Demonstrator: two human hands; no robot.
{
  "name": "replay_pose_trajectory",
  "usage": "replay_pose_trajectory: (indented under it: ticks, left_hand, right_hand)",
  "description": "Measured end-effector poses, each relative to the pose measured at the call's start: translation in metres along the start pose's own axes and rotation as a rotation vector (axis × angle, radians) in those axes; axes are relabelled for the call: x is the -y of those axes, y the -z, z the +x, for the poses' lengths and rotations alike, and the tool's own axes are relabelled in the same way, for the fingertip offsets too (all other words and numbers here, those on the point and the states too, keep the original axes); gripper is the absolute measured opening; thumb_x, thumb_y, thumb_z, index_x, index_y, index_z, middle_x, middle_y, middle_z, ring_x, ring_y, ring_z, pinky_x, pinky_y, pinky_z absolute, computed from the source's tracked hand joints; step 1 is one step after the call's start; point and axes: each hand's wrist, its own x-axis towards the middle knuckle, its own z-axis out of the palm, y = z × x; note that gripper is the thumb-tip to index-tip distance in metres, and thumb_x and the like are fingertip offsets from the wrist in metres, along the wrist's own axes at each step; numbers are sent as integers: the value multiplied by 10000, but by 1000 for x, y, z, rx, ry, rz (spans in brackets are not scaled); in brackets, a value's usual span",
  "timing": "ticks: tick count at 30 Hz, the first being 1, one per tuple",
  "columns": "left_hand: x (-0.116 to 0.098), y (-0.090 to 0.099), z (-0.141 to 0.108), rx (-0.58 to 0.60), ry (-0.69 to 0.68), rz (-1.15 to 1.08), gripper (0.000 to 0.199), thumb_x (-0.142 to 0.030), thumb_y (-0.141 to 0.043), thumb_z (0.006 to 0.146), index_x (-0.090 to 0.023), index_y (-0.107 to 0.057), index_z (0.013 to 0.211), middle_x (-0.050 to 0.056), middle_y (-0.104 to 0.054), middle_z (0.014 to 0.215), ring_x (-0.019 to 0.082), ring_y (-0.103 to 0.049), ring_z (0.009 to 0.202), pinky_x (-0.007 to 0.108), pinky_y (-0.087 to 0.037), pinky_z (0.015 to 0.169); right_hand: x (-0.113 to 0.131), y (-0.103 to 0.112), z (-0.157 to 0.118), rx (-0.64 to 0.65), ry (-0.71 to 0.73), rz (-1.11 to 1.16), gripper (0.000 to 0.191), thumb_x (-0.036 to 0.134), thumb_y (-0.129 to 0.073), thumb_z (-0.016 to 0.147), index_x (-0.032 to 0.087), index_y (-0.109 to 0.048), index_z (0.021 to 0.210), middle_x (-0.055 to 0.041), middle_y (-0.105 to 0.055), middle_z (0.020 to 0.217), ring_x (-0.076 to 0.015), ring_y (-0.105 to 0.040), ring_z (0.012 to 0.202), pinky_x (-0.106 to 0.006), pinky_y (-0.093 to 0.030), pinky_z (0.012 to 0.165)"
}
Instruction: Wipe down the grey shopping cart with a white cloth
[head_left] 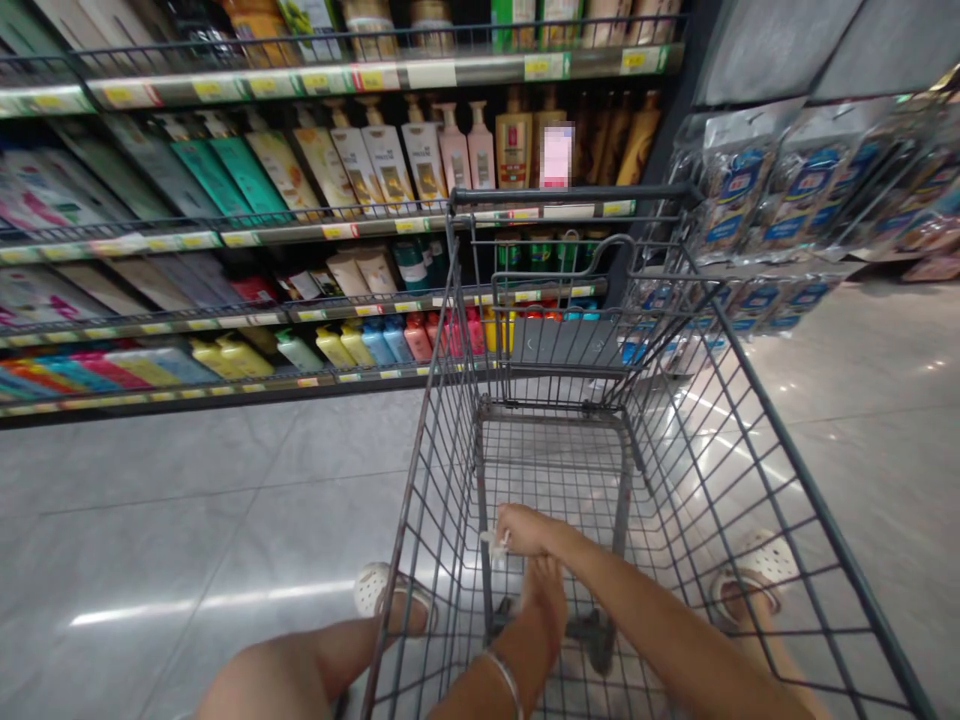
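Note:
Both my arms reach down over the wire shopping cart (795, 450). My right hand (523, 530) is closed, with a small, whitish, crumpled-looking thing (496, 543) at its fingers; blur hides what kind it is. Just beneath the right wrist is my left hand (546, 590), its fingers bunched together and partly covered. What the left fingers hold, if anything, cannot be made out. A pale bracelet (506, 680) circles my left wrist. Under the hands shows the cart's wire bottom (555, 450).
Shelves (300, 225) of pump bottles and jars stand beyond the cart. Packaged goods (739, 185) hang at the right end. Grey tiled floor (187, 500) lies to the left. White clogs (373, 590) are on my feet at either side of the cart.

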Motion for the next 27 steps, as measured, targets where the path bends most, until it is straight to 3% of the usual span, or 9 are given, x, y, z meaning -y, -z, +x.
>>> replay_pose_trajectory:
  ticks: [4, 7, 9, 13, 19, 23, 27]
  left_hand:
    - [17, 21, -6, 96, -125, 125, 412, -352, -595, 866, -192, -528, 1240, 102, -483, 1369, 263, -496, 1217, 515, -450, 991]
    - [41, 42, -6, 138, -255, 163, 379, -343, -598, 866, -181, -549, 1205, 93, -504, 1345, 251, -511, 1198, 502, -459, 981]
    - [58, 55, -4, 146, -264, 192, 367, -343, -586, 874, -181, -551, 1201, 91, -518, 1328, 247, -517, 1191, 505, -454, 985]
    - [78, 73, -1, 176, -224, 246, 368, -363, -589, 871, -176, -558, 1186, 90, -548, 1283, 239, -541, 1155, 496, -469, 965]
    - [77, 86, -8, 107, -173, 246, 335, -373, -574, 881, -169, -574, 1147, 78, -589, 1202, 210, -580, 1073, 454, -501, 915]
    - [73, 87, 0, 6, -43, 239, 366, -377, -567, 884, -171, -552, 1186, 84, -577, 1220, 216, -577, 1081, 457, -504, 912]
    - [78, 82, 9, -52, 113, 233, 412, -378, -571, 881, -184, -520, 1241, 96, -529, 1303, 241, -543, 1148, 491, -479, 952]
  right_hand:
    - [-30, 23, -27, 5, -112, 102, 337, 369, -594, 891, 167, -585, 1161, -61, -599, 1188, -193, -615, 976, -366, -543, 799]
    - [-50, 35, -51, -62, -183, 153, 336, 365, -591, 894, 168, -579, 1166, -68, -598, 1189, -188, -613, 984, -377, -539, 814]
    - [-59, 38, -64, -115, -235, 177, 335, 364, -592, 893, 169, -581, 1165, -69, -596, 1195, -190, -611, 991, -381, -536, 821]
    - [-68, 40, -75, -185, -360, 206, 338, 365, -591, 894, 166, -578, 1167, -68, -598, 1187, -190, -613, 986, -381, -538, 817]
    - [-89, 54, -101, -315, -587, 140, 336, 368, -589, 895, 171, -579, 1167, -66, -598, 1187, -191, -613, 986, -376, -538, 815]
    - [-105, 67, -123, -469, -696, 42, 317, 367, -569, 910, 179, -574, 1164, -72, -597, 1181, -184, -610, 997, -388, -531, 845]
    - [-110, 69, -120, -613, -739, -45, 318, 365, -577, 905, 175, -578, 1160, -84, -590, 1194, -190, -603, 1022, -388, -520, 869]
